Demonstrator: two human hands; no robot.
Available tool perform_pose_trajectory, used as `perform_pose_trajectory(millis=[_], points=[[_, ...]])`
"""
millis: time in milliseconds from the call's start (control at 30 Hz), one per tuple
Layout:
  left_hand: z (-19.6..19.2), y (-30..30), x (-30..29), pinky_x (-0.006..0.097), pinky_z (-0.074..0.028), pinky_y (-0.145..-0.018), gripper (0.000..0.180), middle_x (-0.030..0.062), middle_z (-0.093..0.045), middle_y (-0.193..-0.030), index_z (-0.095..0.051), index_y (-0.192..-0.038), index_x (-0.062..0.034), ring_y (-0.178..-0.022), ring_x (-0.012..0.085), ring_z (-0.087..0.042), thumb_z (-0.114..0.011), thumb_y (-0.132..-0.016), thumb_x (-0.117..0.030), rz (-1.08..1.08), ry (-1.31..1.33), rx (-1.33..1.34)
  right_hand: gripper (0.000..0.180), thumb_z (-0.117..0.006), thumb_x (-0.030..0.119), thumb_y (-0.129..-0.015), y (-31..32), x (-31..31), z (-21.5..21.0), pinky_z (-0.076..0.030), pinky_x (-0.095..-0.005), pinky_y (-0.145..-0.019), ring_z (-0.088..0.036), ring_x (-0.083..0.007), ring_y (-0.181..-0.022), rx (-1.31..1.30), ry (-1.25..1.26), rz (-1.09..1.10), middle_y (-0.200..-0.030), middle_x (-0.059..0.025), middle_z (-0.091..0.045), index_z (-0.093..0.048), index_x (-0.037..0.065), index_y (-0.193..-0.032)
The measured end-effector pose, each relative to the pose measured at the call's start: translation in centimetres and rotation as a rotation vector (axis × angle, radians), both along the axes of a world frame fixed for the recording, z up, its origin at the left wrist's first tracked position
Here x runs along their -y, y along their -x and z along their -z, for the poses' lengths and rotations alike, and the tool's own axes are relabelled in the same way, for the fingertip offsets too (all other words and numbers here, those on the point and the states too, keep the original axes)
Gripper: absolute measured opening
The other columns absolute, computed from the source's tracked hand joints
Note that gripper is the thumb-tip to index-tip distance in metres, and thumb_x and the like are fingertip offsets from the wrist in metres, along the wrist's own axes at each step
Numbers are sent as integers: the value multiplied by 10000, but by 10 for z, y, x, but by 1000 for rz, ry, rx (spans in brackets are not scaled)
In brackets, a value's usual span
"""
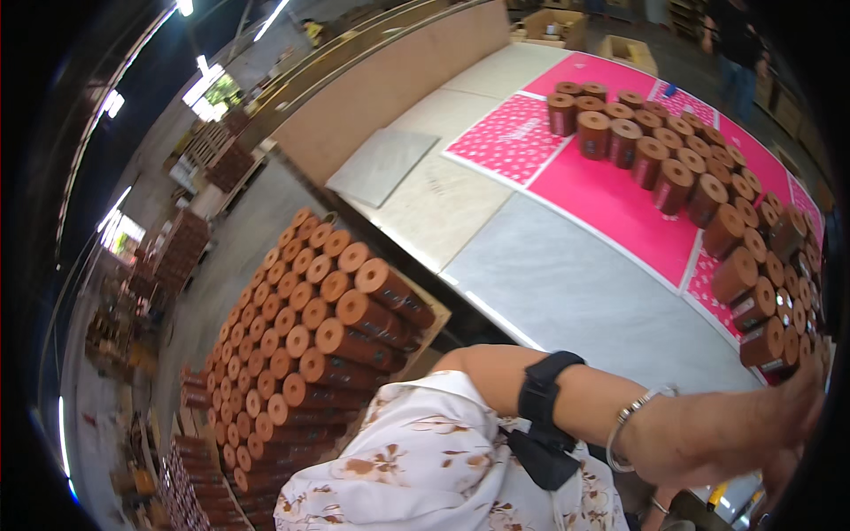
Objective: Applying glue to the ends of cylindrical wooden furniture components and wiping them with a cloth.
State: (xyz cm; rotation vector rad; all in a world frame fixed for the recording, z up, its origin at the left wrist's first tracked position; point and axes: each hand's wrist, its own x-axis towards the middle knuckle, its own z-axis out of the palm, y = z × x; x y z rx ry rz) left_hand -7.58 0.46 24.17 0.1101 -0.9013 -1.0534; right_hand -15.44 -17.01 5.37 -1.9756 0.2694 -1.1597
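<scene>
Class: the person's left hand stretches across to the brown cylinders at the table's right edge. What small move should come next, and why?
Probably close the left hand on the nearest brown cylinder. The arm is stretched fully across, the hand sits just below that cylinder at the picture's rim, and whether it grips anything yet cannot be told. The right hand is out of view.

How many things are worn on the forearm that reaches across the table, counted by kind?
Black strap band: 1
Silver bracelet: 1
Total: 2
</scene>
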Motion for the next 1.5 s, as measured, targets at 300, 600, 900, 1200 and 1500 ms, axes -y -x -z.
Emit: perform_pose_trajectory(millis=[300,600,900,1200,1500], points=[[102,-301,-60,312,-521,-820,456,132,-635,-998,-521,-1127,23,-931,199,-630,-705,-846,-286,-1368,-1206,951,162,-509,114,-955,25,48,90,-449,-283,-645,-514,-156,-710,-505,-354,67,-842,-39,-553,-509,-19,-1047],[123,-516,-134,414,-448,-959,784,230,-498,-1259,-436,-1322,-36,-1158,351,-528,-680,-747,-510,-1564,-1968,1500,238,-594,124,-916,14,47,70,-532,-350,-688,-632,-304,-760,-628,715,125,-907,-197,-656,-557,-48,-1076],[110,-565,-107,404,-360,-1065,927,225,-453,-1362,-328,-1463,-217,-1316,369,-356,-590,-645,-565,-744,-2152,1783,245,-543,144,-947,23,34,81,-525,-324,-632,-643,-219,-732,-692,79,225,-922,-179,-671,-537,-51,-1095],[118,-575,-103,478,-371,-1058,852,164,-272,-1508,-411,-1423,-263,-1318,385,-386,-653,-649,-524,-807,-2220,1773,232,-512,107,-961,34,36,99,-403,-242,-440,-468,-109,-494,-607,-177,165,-688,-106,-584,-492,-47,-1133],[137,-577,-121,416,-427,-1022,874,202,-303,-1460,-444,-1390,-234,-1258,384,-454,-727,-583,-411,-1022,-2081,1767,229,-522,107,-957,34,40,98,-488,-268,-552,-578,-161,-631,-659,-43,162,-833,-153,-644,-497,-53,-1119]])
